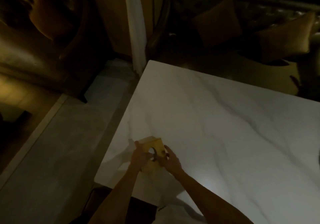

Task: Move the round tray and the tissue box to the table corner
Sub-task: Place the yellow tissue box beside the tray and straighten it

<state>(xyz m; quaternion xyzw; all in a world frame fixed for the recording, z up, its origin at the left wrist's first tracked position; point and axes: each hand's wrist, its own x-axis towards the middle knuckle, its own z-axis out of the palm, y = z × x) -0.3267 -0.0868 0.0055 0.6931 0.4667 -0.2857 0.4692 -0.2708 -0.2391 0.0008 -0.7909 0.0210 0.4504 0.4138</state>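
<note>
A yellow square tissue box (pixel 153 145) with a round hole in its top is held between both my hands above the near left part of the white marble table (pixel 216 119). My left hand (pixel 140 156) grips its left side. My right hand (pixel 170 160) grips its right side, fingers curled over the top edge. The box tilts toward me, and whether it touches the table I cannot tell. No round tray is in view.
The table's far left corner (pixel 150 61) lies ahead and its near left corner (pixel 97 178) is close to my arms. A grey floor (pixel 60 145) runs along the left. A sofa with cushions (pixel 285 38) stands behind the table, an armchair (pixel 39 33) at far left.
</note>
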